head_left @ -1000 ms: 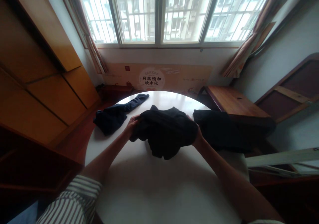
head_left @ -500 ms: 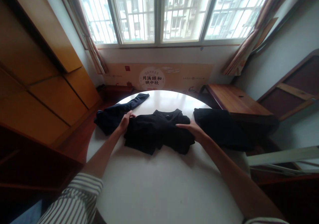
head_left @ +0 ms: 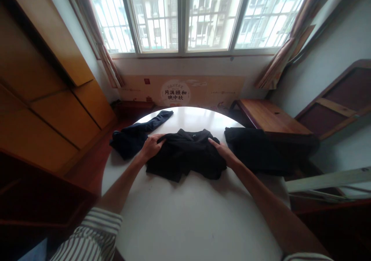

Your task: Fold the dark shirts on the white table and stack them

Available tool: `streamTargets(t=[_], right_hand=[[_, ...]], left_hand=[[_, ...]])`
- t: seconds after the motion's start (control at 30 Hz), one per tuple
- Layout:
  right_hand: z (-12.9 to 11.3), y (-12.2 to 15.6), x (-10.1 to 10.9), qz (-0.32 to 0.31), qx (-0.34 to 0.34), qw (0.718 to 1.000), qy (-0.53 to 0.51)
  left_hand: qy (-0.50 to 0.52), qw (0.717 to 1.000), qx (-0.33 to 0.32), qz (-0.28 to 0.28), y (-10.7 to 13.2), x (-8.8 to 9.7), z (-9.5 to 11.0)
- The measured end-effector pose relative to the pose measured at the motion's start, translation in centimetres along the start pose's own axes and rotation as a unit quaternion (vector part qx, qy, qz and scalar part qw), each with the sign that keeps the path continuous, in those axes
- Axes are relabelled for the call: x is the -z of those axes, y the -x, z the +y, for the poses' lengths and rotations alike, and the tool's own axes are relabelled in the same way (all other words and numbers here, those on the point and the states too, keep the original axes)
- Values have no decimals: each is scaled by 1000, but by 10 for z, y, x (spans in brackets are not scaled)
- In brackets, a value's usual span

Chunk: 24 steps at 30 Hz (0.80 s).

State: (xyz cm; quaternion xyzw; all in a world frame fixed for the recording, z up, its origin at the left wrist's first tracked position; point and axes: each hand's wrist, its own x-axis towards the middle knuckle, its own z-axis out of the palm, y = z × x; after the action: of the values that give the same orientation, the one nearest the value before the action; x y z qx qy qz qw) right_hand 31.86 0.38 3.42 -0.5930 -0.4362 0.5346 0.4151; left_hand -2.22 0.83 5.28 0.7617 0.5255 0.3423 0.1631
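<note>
A black shirt (head_left: 188, 156) lies spread and rumpled on the round white table (head_left: 191, 218), its collar at the far side with a small pale label inside. My left hand (head_left: 152, 147) is closed on the shirt's left shoulder, the fabric pinched between thumb and fingers. At the opposite shoulder, my right hand (head_left: 224, 152) grips the cloth with its thumb on top; its other fingers are mostly hidden. Dark blue trousers or a similar long garment (head_left: 131, 135) lie bunched just beyond my left hand. A folded black cloth (head_left: 255, 149) lies right of my right hand.
Behind the table stands a low wooden desk (head_left: 275, 116) at the right. Wooden cabinets (head_left: 58, 110) line the left side. A pale rail (head_left: 327, 179) runs beside the table's right edge. A barred window (head_left: 208, 17) fills the far wall.
My left hand has moved right and inward along the shirt's shoulder and now pinches the fabric. My right hand has shifted slightly, its thumb nearer the collar. The view has tilted a little.
</note>
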Motion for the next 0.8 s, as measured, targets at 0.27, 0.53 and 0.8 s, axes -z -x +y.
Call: streamTargets(t=[0.27, 0.53, 0.8], right_hand=[[-42, 31, 16, -55, 13, 998, 18], [-117, 129, 76, -180, 63, 980, 61], [-69, 107, 60, -161, 53, 973, 158]], left_hand=[[-3, 990, 38, 133, 11, 53, 28], [96, 968, 39, 229, 61, 158, 60], [87, 970, 112, -195, 35, 124, 37]])
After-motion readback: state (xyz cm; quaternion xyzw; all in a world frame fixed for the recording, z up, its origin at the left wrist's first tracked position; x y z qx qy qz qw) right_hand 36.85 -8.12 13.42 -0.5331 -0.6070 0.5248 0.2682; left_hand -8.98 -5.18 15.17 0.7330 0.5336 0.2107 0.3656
